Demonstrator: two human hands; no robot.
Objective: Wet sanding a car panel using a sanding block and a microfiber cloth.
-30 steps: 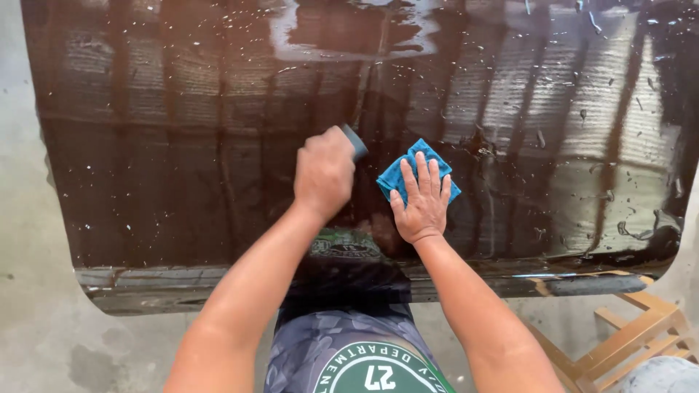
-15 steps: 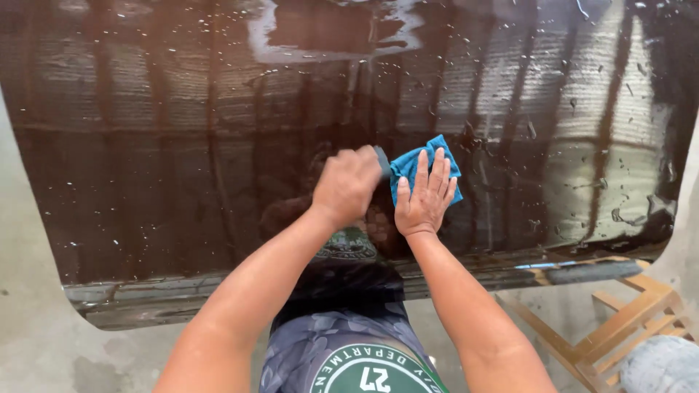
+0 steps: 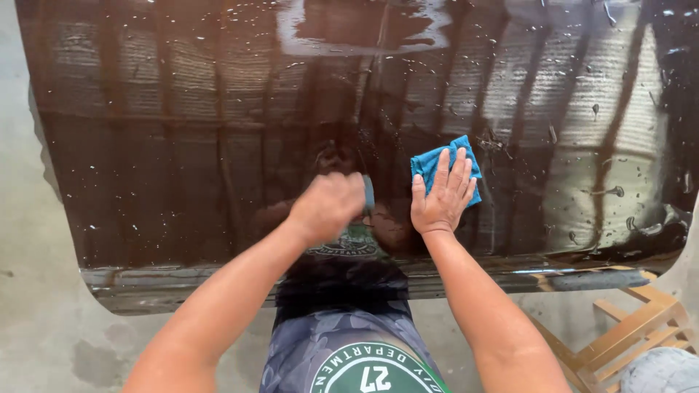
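A large glossy dark panel point(image 3: 182, 145), wet with drops and streaks, lies flat in front of me. My left hand point(image 3: 328, 206) is closed around a small dark grey-blue block point(image 3: 368, 193), pressed on the panel near its front edge and blurred by motion. My right hand point(image 3: 440, 195) rests flat, fingers spread, on a folded blue cloth point(image 3: 429, 161) lying on the panel just right of the left hand. Most of the cloth is covered by the fingers.
The panel's front edge point(image 3: 218, 280) overhangs a grey concrete floor point(image 3: 36, 306). A light wooden frame point(image 3: 633, 335) stands under the right front corner. Water pools on the panel's right side point(image 3: 619, 193).
My left hand with the block has slid down and toward me across the panel. The right hand stays on the blue cloth.
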